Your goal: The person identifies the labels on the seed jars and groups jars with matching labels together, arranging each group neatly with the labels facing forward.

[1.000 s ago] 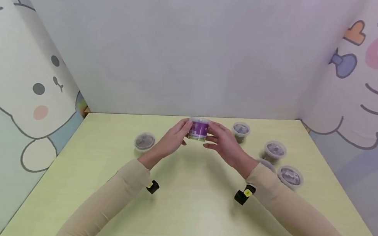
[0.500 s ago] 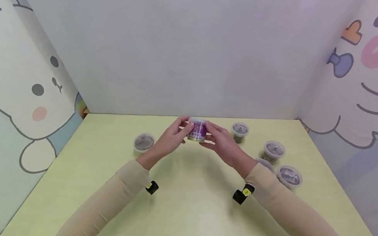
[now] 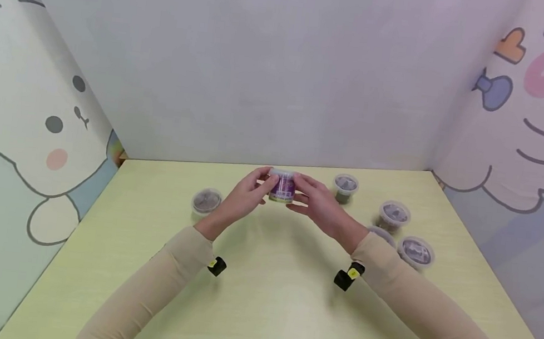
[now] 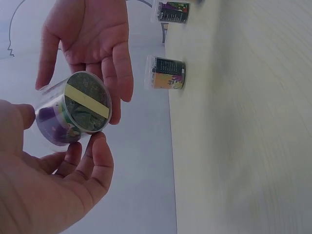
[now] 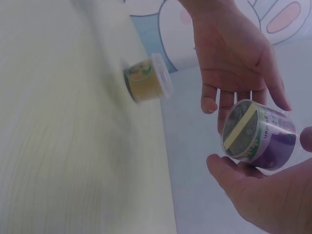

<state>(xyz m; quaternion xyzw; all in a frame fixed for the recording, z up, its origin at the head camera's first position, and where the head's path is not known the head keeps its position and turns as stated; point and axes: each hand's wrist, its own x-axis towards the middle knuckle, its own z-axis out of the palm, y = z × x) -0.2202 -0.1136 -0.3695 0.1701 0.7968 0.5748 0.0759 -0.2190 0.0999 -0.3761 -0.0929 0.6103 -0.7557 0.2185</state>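
1. Both hands hold the purple-labelled cup [image 3: 282, 187] off the table [image 3: 275, 315], near its far edge – left hand [image 3: 245, 195] and right hand [image 3: 319, 204] each curl fingers round one side.
2. Bare tabletop lies between the forearms and the near edge.
3. One lidded cup [image 3: 205, 201] stands alone just left of the left hand.
4. Four lidded cups sit to the right – the nearest cup [image 3: 345, 188] stands just beside the right hand.
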